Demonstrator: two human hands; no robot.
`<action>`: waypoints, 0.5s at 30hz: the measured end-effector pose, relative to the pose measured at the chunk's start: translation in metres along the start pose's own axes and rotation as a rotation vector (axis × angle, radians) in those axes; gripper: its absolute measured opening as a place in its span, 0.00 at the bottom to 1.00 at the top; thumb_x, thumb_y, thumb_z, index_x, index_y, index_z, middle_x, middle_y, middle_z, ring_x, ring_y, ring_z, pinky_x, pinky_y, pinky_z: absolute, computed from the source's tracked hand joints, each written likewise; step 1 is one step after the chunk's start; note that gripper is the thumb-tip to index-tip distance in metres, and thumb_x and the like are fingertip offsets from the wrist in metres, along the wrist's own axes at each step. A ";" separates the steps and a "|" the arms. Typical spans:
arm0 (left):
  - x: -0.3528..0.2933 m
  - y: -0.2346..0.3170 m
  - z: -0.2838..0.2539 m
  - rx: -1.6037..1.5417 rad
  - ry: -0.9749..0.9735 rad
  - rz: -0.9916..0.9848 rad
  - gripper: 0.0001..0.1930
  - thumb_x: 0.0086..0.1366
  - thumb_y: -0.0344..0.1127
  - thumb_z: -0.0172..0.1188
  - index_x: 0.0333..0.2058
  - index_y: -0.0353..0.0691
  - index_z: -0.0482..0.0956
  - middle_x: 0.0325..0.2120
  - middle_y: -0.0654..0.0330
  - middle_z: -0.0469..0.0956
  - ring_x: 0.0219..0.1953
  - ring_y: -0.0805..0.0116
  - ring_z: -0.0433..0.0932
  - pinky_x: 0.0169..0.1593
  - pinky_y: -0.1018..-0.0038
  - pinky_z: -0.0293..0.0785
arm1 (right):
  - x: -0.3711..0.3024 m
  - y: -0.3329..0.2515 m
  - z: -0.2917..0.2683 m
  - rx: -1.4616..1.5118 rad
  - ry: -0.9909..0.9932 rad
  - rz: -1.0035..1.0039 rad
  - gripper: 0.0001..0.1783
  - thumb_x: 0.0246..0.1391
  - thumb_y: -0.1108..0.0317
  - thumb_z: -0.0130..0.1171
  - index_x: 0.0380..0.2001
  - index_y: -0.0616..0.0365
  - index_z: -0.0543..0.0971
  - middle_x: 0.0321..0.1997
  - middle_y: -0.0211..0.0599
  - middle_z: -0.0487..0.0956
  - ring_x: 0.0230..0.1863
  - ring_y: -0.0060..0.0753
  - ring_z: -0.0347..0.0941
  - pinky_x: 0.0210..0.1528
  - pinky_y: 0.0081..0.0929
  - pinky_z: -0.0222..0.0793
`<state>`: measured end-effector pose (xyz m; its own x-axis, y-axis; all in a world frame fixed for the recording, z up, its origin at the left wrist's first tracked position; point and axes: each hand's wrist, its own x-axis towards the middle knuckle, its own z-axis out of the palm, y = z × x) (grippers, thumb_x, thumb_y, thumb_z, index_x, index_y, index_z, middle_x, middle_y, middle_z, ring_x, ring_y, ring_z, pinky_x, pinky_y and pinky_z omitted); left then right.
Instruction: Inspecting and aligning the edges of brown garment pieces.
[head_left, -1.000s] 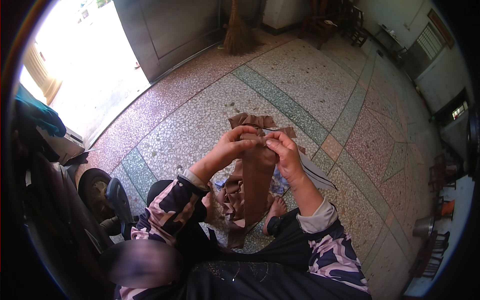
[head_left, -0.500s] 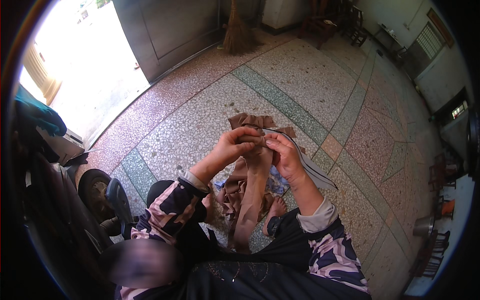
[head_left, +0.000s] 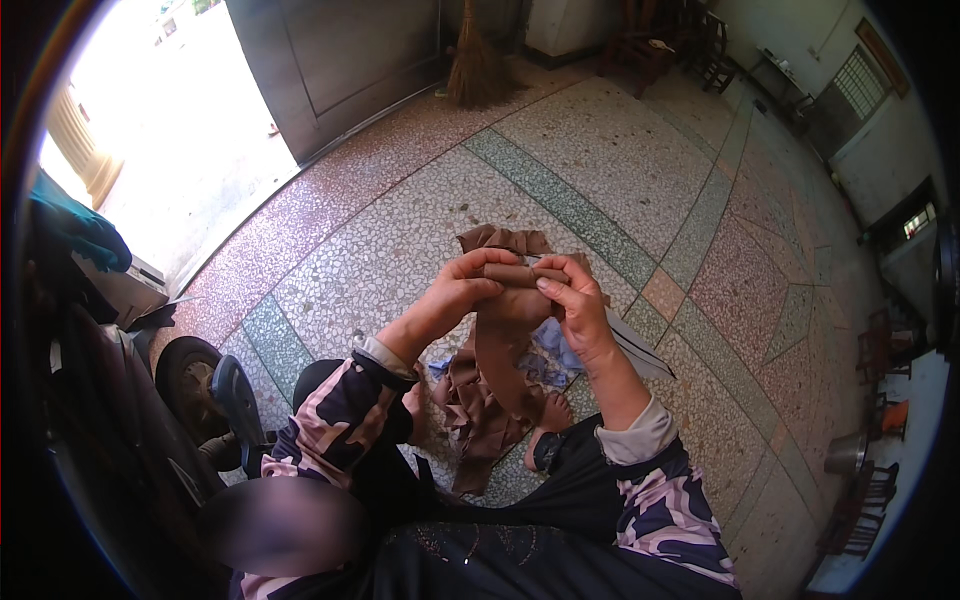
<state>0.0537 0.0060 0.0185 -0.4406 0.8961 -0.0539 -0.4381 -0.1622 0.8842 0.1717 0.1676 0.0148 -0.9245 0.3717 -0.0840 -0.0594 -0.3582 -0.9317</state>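
Observation:
My left hand (head_left: 466, 284) and my right hand (head_left: 576, 302) are raised side by side over the floor between my feet. Both are closed on the top end of a long brown cloth strip (head_left: 500, 345), pinching a rolled piece of it (head_left: 508, 274) that lies crosswise between the fingertips. From there the strip hangs toward a crumpled brown cloth pile (head_left: 475, 395). More brown cloth (head_left: 490, 238) shows just beyond my hands. Light blue cloth (head_left: 552, 345) lies on the floor below my right hand, partly hidden by it.
A flat white piece with a black edge (head_left: 640, 352) lies right of my right wrist. At left are a wheel (head_left: 188, 385) and a dark vehicle. A straw broom (head_left: 474, 65) leans by the door (head_left: 345, 60). Chairs and a metal pot (head_left: 846, 453) line the right side.
The cloth at my fingertips now forms a clearer crosswise roll, and my right fingers have shifted along it. The hanging strip has swung, and its lower end no longer reaches toward my lap.

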 end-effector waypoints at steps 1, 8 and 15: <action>-0.001 0.001 0.001 0.031 -0.009 0.000 0.21 0.56 0.25 0.51 0.51 0.35 0.66 0.44 0.58 0.72 0.46 0.72 0.72 0.47 0.77 0.70 | 0.001 0.002 -0.001 0.011 -0.008 -0.005 0.12 0.49 0.74 0.55 0.39 0.59 0.73 0.35 0.26 0.73 0.37 0.15 0.67 0.42 0.13 0.62; -0.001 0.000 0.000 -0.011 0.044 -0.181 0.16 0.62 0.32 0.55 0.48 0.35 0.69 0.42 0.60 0.72 0.43 0.73 0.73 0.44 0.76 0.72 | -0.003 0.004 0.008 -0.123 0.002 -0.098 0.12 0.50 0.76 0.54 0.40 0.60 0.72 0.36 0.26 0.73 0.35 0.13 0.67 0.40 0.13 0.64; 0.003 -0.005 -0.006 0.051 0.110 -0.060 0.11 0.62 0.32 0.57 0.42 0.37 0.71 0.36 0.65 0.75 0.39 0.76 0.73 0.40 0.79 0.72 | -0.001 0.003 0.002 -0.150 -0.018 -0.098 0.12 0.51 0.76 0.53 0.41 0.60 0.71 0.37 0.27 0.74 0.36 0.15 0.68 0.41 0.14 0.65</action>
<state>0.0501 0.0066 0.0108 -0.4992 0.8524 -0.1558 -0.4271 -0.0856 0.9002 0.1714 0.1650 0.0130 -0.9236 0.3830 0.0148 -0.0940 -0.1890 -0.9775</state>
